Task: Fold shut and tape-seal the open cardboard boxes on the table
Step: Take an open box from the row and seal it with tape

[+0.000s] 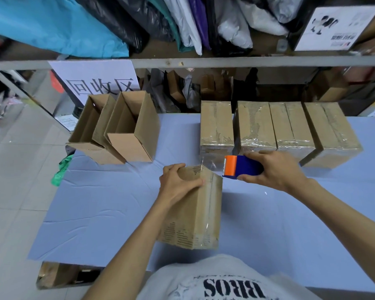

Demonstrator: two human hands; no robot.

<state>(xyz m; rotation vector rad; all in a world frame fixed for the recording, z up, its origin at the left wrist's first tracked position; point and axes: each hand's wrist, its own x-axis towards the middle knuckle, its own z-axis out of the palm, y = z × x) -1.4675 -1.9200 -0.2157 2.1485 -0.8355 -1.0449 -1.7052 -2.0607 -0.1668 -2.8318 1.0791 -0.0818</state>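
Head view looks down on a table (95,202) under a pale blue cloth, with grey floor tiles (15,169) at left and a metal shelf (225,62) stuffed with plastic bags (121,20) across the top. A paper sign (100,83) hangs behind two open boxes (132,135) at upper left. Four taped boxes (256,126) line the upper right. At centre the left hand (178,180) curls over the top of a closed box (195,215), while the right hand (273,169) grips a blue-and-orange tape dispenser (240,166) just beside that box's upper right corner.
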